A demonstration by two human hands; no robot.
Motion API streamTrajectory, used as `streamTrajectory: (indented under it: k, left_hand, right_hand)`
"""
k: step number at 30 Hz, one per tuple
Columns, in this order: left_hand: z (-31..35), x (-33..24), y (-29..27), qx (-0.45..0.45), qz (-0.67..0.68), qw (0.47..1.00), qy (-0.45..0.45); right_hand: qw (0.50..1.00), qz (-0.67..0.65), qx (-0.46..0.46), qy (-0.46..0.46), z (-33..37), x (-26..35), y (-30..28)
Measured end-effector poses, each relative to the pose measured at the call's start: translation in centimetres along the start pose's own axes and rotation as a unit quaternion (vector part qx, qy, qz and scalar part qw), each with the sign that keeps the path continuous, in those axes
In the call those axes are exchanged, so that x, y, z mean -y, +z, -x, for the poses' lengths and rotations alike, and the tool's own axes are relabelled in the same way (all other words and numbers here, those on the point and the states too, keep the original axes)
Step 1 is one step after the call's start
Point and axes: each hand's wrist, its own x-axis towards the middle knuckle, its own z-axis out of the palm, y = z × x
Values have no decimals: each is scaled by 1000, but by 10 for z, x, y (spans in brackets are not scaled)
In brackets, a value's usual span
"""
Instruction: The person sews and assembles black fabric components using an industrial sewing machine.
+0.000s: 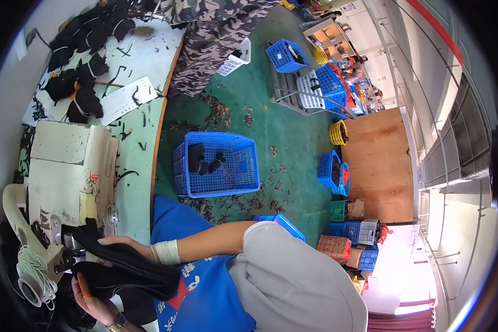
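A length of black fabric [133,265], folded and slightly ribbed, lies between my two hands and over my lap. My right hand [116,242], with a white wrap round the wrist, grips its upper side. Below it my left hand [94,306], wearing a wristwatch, holds the lower part of the fabric. An orange cover [83,285] shows on one of its fingers. Fabric hides most of the fingertips. Just left of the hands stands a cream machine [25,221] with a curved arm and metal parts, and the fabric's end is close to it.
A white block-shaped housing [66,149] stands on the worktable [135,191]. Black fabric bundles [83,83] and a paper sheet [128,100] lie beyond. Beside the table a blue basket [249,166] holds black pieces. A person in camouflage clothing [205,44] is at the far end.
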Motion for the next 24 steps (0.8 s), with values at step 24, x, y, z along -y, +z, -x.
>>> streamTrajectory:
  k: [24]
  left_hand:
    - [5, -49, 55, -44, -278, 955, -95]
  right_hand:
    - [989, 75, 124, 0, 9, 7, -32]
